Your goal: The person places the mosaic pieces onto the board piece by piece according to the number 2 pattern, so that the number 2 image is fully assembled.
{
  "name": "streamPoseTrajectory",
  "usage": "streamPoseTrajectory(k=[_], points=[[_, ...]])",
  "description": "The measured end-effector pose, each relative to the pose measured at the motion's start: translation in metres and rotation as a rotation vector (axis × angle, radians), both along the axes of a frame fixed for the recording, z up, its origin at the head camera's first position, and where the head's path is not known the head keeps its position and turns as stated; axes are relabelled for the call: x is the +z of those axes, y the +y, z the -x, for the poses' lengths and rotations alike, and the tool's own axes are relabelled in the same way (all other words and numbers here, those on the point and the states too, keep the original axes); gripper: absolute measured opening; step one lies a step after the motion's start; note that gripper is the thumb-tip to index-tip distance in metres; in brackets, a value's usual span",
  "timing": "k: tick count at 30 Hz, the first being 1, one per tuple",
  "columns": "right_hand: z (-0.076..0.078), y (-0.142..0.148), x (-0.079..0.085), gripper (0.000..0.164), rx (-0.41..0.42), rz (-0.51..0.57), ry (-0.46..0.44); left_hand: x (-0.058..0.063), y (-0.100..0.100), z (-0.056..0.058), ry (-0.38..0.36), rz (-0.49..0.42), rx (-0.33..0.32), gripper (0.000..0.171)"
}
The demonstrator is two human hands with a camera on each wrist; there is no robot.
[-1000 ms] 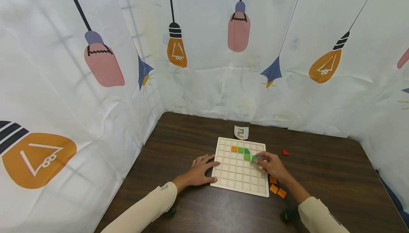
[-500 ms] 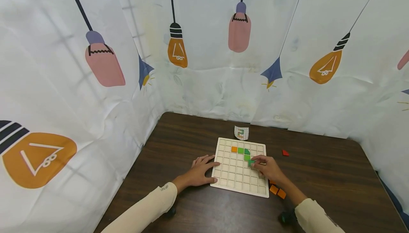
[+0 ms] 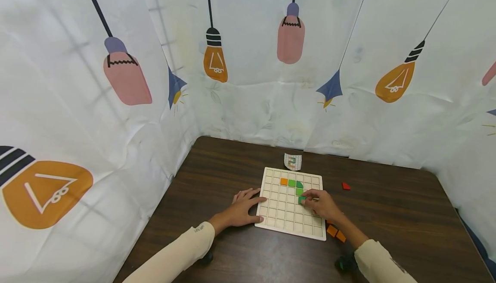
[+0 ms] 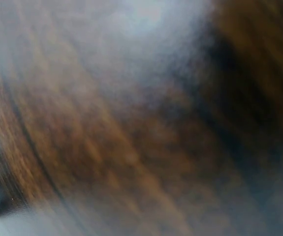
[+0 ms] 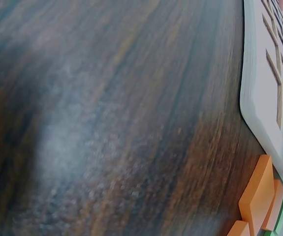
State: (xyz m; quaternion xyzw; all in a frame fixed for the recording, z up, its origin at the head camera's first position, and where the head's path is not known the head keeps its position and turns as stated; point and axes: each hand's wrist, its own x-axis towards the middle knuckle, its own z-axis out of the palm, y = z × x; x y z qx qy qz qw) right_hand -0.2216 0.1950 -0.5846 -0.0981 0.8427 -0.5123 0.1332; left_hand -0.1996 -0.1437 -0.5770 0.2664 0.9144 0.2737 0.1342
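Note:
A pale gridded board (image 3: 283,218) lies on the table. On it sit an orange square tile (image 3: 284,181), a green square tile (image 3: 292,183), a dark green round-edged tile (image 3: 299,184) and another green square below that one. My right hand (image 3: 323,205) holds a darker green tile (image 3: 301,200) by its fingertips, over the cell just below the lower green square; its full outline is partly covered. Fingers spread, my left hand (image 3: 245,209) rests at the board's left edge. In the left wrist view mostly blurred tabletop appears.
Beyond the board stands a small curled pattern card (image 3: 292,161). A red piece (image 3: 346,186) lies to the right. Orange tiles (image 3: 332,231) lie by the board's near right corner, with a green edge (image 5: 281,216) beside them in the right wrist view. A printed curtain (image 3: 252,110) borders the table.
My right hand has brought the darker green tile left and a little nearer me, from right of the lower green square to just below it. The left hand has stayed still.

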Motion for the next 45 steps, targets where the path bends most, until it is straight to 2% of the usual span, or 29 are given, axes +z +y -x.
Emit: streamPoseTrajectory(k=[8, 15, 29, 41, 45], points=[[0.0, -0.007, 0.003, 0.017, -0.057, -0.116, 0.057, 0.0, 0.0, 0.0, 0.004, -0.005, -0.001, 0.065], [0.001, -0.009, 0.004, 0.015, -0.058, -0.187, 0.134, 0.0, 0.0, 0.001, 0.016, -0.003, 0.001, 0.065], [-0.001, -0.013, 0.007, 0.015, -0.073, -0.232, 0.141, 0.0, 0.0, 0.001, 0.013, -0.001, 0.0, 0.065], [-0.005, -0.016, 0.004, 0.013, -0.065, -0.241, 0.223, -0.002, -0.001, 0.001, 0.016, -0.001, -0.005, 0.065], [-0.006, -0.017, 0.006, 0.014, -0.073, -0.245, 0.214, -0.002, -0.001, 0.0, 0.016, -0.005, -0.005, 0.065]])
